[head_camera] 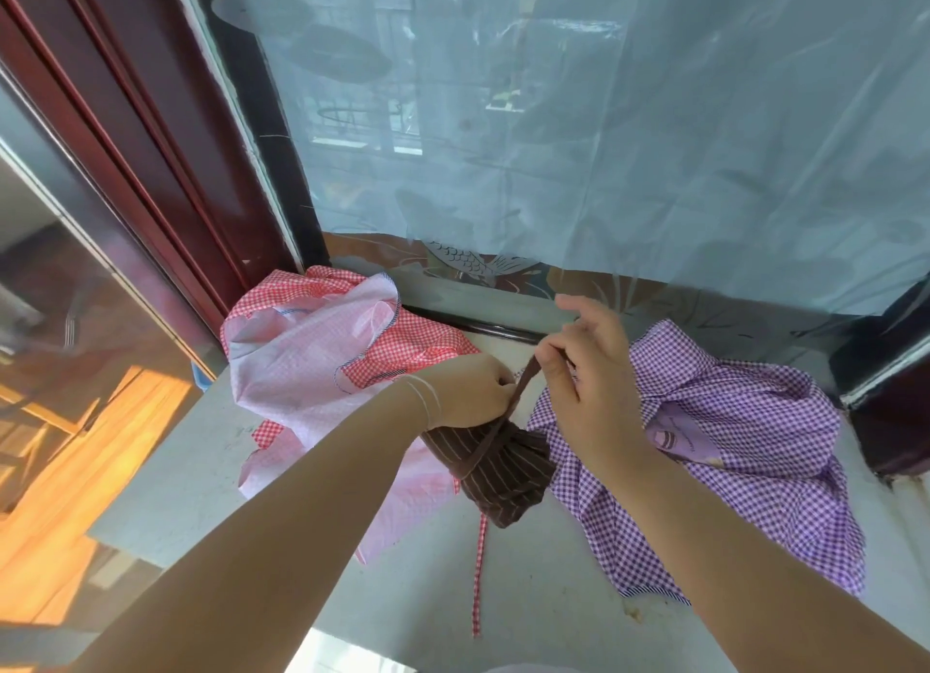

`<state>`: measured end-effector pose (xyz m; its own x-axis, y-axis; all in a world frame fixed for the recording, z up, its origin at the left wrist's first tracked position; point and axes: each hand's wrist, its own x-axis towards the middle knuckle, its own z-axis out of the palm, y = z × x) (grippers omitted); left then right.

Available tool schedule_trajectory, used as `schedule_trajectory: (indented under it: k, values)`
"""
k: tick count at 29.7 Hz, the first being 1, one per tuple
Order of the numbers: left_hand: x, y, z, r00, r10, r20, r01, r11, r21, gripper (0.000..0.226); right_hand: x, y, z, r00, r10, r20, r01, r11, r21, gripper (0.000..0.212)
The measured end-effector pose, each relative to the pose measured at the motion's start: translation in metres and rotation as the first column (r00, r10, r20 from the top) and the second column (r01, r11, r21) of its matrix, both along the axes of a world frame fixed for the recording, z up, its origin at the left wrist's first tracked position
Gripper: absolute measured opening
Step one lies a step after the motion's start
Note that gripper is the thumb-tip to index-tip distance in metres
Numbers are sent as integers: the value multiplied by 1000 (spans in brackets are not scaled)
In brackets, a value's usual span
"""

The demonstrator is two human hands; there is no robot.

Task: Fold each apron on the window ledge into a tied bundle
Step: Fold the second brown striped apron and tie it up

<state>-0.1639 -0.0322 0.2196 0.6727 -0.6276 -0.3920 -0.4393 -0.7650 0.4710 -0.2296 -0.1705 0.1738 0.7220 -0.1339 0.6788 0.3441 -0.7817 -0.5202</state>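
Head view: both hands' fingers (551, 365) pinching brown apron bundle's (495, 463) strap (523, 378).

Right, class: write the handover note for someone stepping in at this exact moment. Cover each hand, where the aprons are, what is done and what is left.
Left hand: pinching the brown strap at the bundle.
Right hand: pinching the strap's upper end, pulled up taut.
Brown striped apron: rolled up, mid-ledge, strap wrapped round it, knot not finished.
Red checked apron: loose, to the left.
Purple checked apron: loose, to the right.
Left to do: finish the brown knot, then fold and tie the other two.
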Motion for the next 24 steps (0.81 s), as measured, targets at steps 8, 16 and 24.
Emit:
schedule_trajectory:
  k: [8,16,24]
  values:
    - [5,2,11,987,-104,126,125,977,-172,27,10,-3,16,878,128,-461,42,939,342,22]
    - [4,-4,-12,914,-75,398,176,959,-223,27,19,-18,52,585,684,-436,396,229,889,11]
    - [-6,-16,-37,915,400,57,-285,739,-611,27,10,-12,50,577,755,-311,397,73,915,12]
